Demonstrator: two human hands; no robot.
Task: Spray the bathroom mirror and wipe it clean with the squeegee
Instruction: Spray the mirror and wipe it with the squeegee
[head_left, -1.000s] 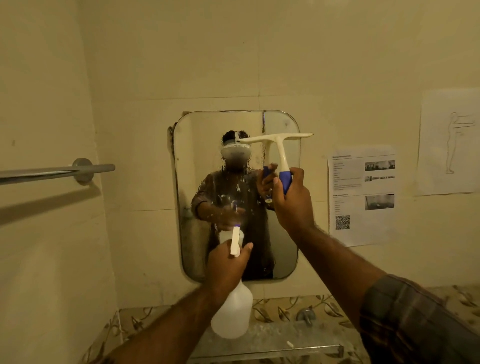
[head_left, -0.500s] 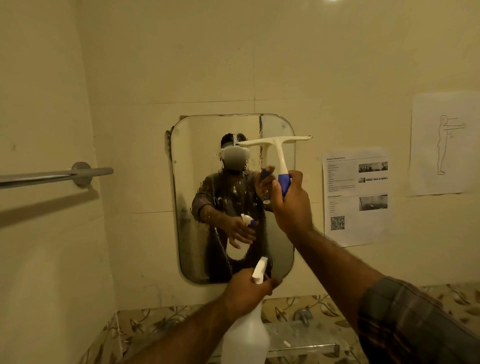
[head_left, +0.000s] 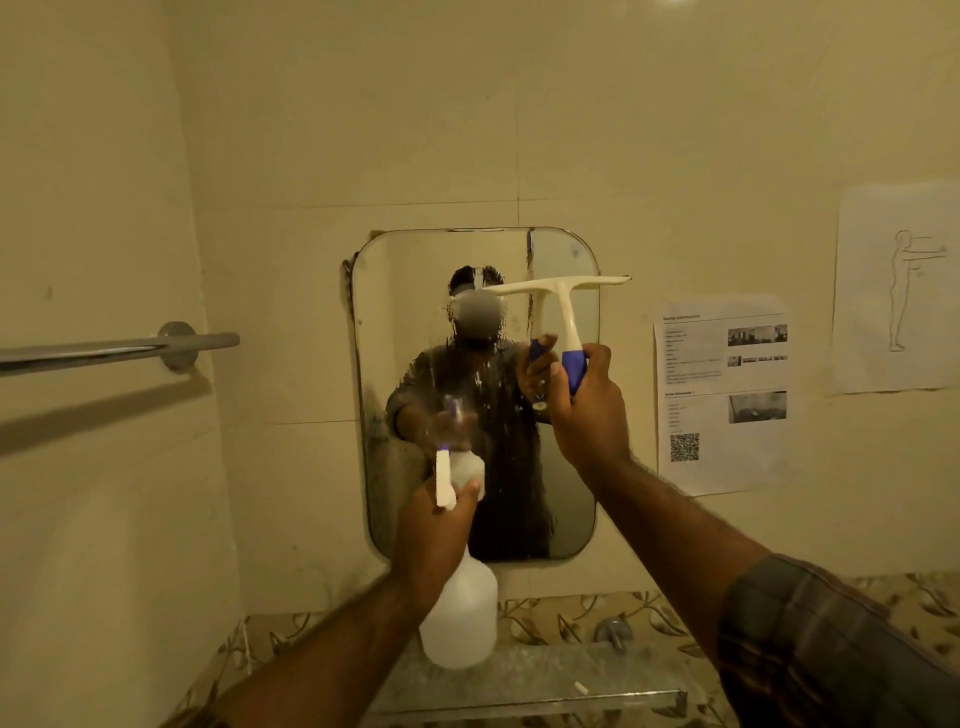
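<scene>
A rounded rectangular mirror (head_left: 415, 291) hangs on the tiled wall, its glass wet with droplets and runs in the middle. My left hand (head_left: 434, 540) grips the neck of a white spray bottle (head_left: 460, 618), whose nozzle points at the mirror's lower middle. My right hand (head_left: 589, 410) holds the blue grip of a white squeegee (head_left: 563, 291). The squeegee blade is level in front of the mirror's upper right; I cannot tell whether it touches the glass.
A metal towel bar (head_left: 119, 348) sticks out from the left wall. Two paper sheets (head_left: 722, 395) are taped to the wall right of the mirror. A glass shelf (head_left: 545, 675) with a small white bit on it runs under the mirror.
My left hand raised the spray bottle from below the mirror's bottom edge back up toward its lower middle. The squeegee hand stayed almost still.
</scene>
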